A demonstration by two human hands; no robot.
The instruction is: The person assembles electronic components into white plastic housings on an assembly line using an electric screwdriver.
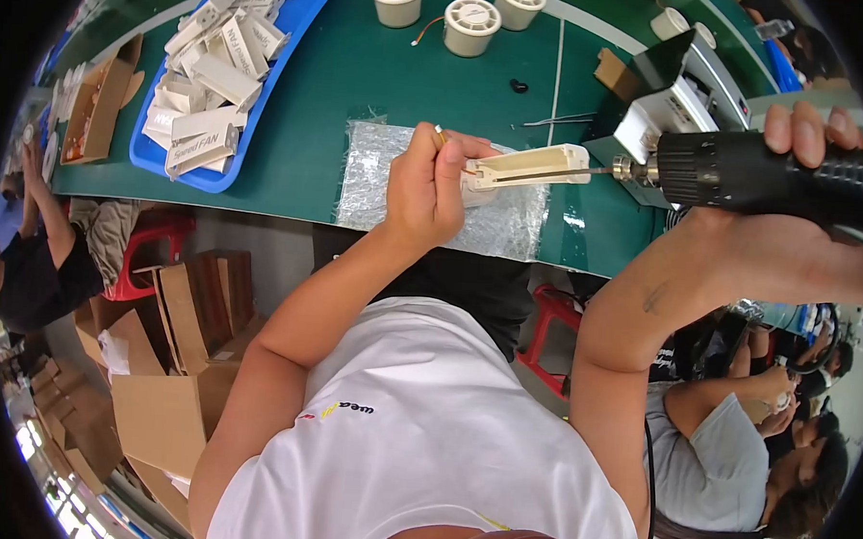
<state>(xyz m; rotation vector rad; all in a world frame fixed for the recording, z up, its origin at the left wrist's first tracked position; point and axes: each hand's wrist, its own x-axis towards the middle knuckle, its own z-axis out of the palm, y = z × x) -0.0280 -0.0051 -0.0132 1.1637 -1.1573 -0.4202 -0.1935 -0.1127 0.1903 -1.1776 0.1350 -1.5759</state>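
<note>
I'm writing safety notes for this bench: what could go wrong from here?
The long bit of the power driver points toward the left hand, so a slip might catch the fingers.

The pale housing seems to be steadied only by that hand, so it could twist while the right hand holds the driver.

A thin wire sticks out by the left hand and might get pinched or tugged.
</note>
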